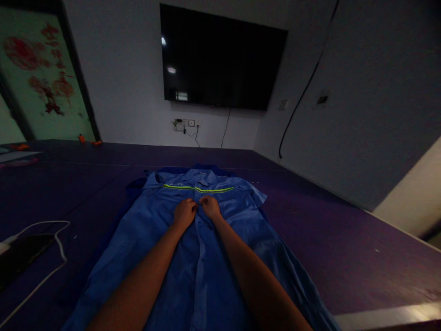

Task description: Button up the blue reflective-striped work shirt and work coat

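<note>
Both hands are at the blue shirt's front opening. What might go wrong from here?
The room is dim and the left hand and right hand cover the spot they pinch on the blue shirt, so its front edges may get misaligned. Both forearms lie over the cloth; a pull could wrinkle it. The white cable lies near the shirt's left edge and might snag.

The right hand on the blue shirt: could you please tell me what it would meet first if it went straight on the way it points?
The right hand points leftward up the blue shirt, so it likely meets the left hand almost at once; past that lies the yellow stripe, though depth is unclear.
</note>
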Demonstrator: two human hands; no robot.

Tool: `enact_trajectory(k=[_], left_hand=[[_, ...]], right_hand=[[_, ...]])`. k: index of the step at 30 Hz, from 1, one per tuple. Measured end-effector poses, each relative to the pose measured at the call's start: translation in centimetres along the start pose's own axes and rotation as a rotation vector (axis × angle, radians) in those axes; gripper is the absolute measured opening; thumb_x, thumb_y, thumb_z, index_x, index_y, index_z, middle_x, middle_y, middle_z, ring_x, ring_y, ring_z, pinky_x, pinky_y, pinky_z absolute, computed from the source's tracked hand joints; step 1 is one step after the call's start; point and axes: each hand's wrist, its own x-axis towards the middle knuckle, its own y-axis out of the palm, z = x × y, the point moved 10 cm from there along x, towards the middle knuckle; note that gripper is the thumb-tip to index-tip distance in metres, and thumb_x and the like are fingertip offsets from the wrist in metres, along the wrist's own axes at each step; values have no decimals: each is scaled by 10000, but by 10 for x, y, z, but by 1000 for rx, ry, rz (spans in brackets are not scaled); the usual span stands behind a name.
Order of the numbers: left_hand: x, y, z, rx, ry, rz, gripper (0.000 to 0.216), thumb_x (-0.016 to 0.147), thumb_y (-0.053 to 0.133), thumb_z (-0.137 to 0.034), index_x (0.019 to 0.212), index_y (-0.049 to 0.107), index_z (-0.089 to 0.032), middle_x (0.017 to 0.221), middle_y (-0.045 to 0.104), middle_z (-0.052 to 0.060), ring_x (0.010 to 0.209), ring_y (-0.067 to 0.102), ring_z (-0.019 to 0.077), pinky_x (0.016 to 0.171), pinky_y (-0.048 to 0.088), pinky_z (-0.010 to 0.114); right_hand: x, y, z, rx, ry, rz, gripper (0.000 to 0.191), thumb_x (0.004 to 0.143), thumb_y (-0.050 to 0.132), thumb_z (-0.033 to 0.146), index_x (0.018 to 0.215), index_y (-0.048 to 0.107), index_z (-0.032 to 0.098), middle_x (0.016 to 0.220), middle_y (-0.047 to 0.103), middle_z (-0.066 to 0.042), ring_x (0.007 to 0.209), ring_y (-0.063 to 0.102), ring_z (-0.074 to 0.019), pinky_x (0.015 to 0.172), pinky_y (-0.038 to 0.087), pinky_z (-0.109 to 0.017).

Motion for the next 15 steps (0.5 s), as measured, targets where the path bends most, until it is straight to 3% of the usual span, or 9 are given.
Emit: enact_trajectory(k=[9,15], left_hand=[[0,0,-2,-83,27,-16,245,817,458,-289,855,683,-200,1004,618,52,943,560,182,809,434,282],[2,-2,5,-162,-3,-62,287,805,459,-226,1042,615,-179,1039,613,60,932,563,165,821,438,273]], right_hand=[[0,-2,1,65,-2,1,192,787,501,242,834,674,171,861,691,-45,805,632,-151,736,464,-216],[-5,-1,8,7,-28,55,167,755,537,220,842,679,206,855,694,-13,808,632,-141,751,452,-202]])
